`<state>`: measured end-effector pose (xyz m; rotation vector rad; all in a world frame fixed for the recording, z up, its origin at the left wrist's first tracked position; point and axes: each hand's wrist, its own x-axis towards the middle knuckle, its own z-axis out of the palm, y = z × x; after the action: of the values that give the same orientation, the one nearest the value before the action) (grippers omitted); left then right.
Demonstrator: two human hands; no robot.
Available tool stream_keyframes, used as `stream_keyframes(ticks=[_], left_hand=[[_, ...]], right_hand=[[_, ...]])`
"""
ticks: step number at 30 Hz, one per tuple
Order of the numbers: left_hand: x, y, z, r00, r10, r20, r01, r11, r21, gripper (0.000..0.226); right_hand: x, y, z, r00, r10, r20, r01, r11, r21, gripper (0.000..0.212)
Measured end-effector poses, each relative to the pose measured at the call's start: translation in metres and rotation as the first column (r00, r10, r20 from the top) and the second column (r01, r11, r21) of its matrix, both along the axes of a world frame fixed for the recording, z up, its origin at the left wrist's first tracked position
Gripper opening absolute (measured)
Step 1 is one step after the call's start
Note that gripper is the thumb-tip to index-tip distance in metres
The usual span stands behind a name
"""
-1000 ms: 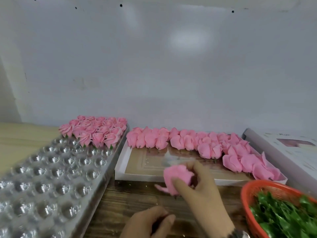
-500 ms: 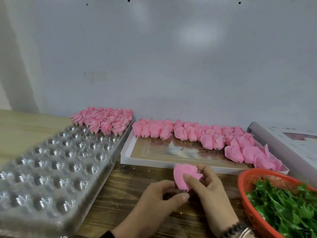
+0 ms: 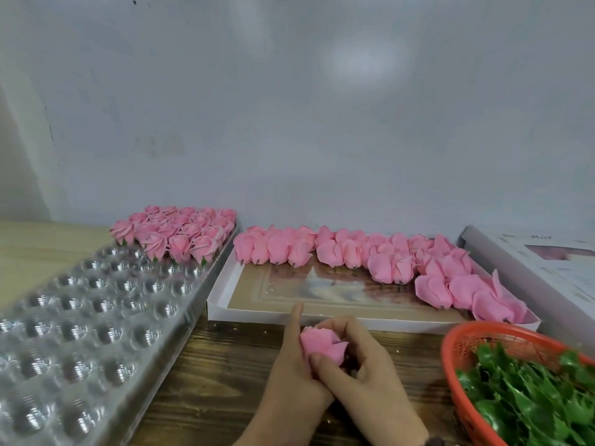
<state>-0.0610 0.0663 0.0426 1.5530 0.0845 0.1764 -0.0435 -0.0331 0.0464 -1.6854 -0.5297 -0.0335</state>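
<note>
Right thumb (image 3: pixel 325 365) presses the lower front of the pink flower head (image 3: pixel 322 343), and the other right fingers curl over its right side. The left hand (image 3: pixel 294 368) cups it from the left with the index finger (image 3: pixel 295 318) sticking straight up; I can't see the left thumb. The right hand (image 3: pixel 370 378) grips it too. The flower sits lower centre of frame, above the wooden table (image 3: pixel 225 381), just in front of the white tray (image 3: pixel 219 309). Loose pink heads (image 3: pixel 380 259) line the tray's far and right sides. Clear blister tray (image 3: pixel 80 333) at left, finished roses (image 3: pixel 180 235) at its far end. Orange basket (image 3: pixel 450 346) of green leaves (image 3: pixel 531 394) lower right.
</note>
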Motion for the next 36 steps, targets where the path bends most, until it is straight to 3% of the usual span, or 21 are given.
stream_keyframes(ticks=[2, 4, 6, 9, 11, 14, 22, 25, 27, 33, 36], left_hand=[[-0.002, 0.002, -0.002, 0.999, -0.015, 0.042, 0.019, 0.995, -0.101, 0.09], [-0.005, 0.005, 0.0, 0.999, -0.02, 0.05, 0.032, 0.966, -0.257, 0.087], [-0.005, 0.01, 0.002, 0.999, 0.042, 0.034, -0.027, 0.937, -0.349, 0.082], [-0.002, 0.017, 0.004, 0.99, 0.142, 0.028, -0.109, 0.86, -0.498, 0.075], [-0.002, 0.018, 0.008, 0.986, 0.165, 0.03, -0.116, 0.797, -0.593, 0.07], [-0.002, 0.016, 0.008, 0.99, 0.141, 0.019, -0.091, 0.732, -0.675, 0.068], [-0.011, 0.005, 0.007, 0.997, -0.083, -0.004, 0.052, 0.665, -0.745, 0.05], [-0.014, 0.007, 0.012, 0.978, -0.21, 0.005, 0.145, 0.658, -0.738, 0.037], [-0.014, 0.012, 0.012, 0.968, -0.251, -0.006, 0.164, 0.651, -0.741, 0.044], [-0.008, 0.014, 0.008, 0.986, -0.166, 0.005, 0.12, 0.691, -0.713, 0.04], [-0.006, 0.014, 0.006, 0.996, -0.087, -0.033, 0.037, 0.689, -0.724, 0.043]], right_hand=[[-0.003, 0.001, 0.001, 0.999, -0.005, 0.044, 0.006, 1.0, -0.02, 0.016], [-0.006, 0.002, 0.001, 0.995, -0.032, 0.092, 0.035, 0.999, -0.026, 0.026], [-0.006, 0.003, -0.002, 0.984, -0.141, 0.112, 0.137, 0.989, 0.047, 0.033], [-0.002, 0.0, -0.005, 0.948, -0.291, 0.127, 0.274, 0.952, 0.137, 0.022], [-0.001, 0.001, -0.01, 0.947, -0.286, 0.148, 0.282, 0.958, 0.048, 0.037], [-0.004, 0.01, -0.015, 0.963, -0.201, 0.18, 0.217, 0.974, -0.072, 0.033], [-0.006, 0.012, -0.013, 0.949, -0.187, 0.254, 0.228, 0.963, -0.142, 0.053], [-0.008, 0.011, -0.009, 0.947, -0.167, 0.276, 0.213, 0.966, -0.146, 0.035], [-0.01, 0.011, -0.007, 0.961, -0.157, 0.228, 0.188, 0.974, -0.123, 0.033], [-0.013, 0.014, -0.003, 0.98, -0.093, 0.179, 0.116, 0.985, -0.126, 0.055], [-0.011, 0.015, -0.003, 0.985, -0.088, 0.146, 0.103, 0.99, -0.093, 0.045]])
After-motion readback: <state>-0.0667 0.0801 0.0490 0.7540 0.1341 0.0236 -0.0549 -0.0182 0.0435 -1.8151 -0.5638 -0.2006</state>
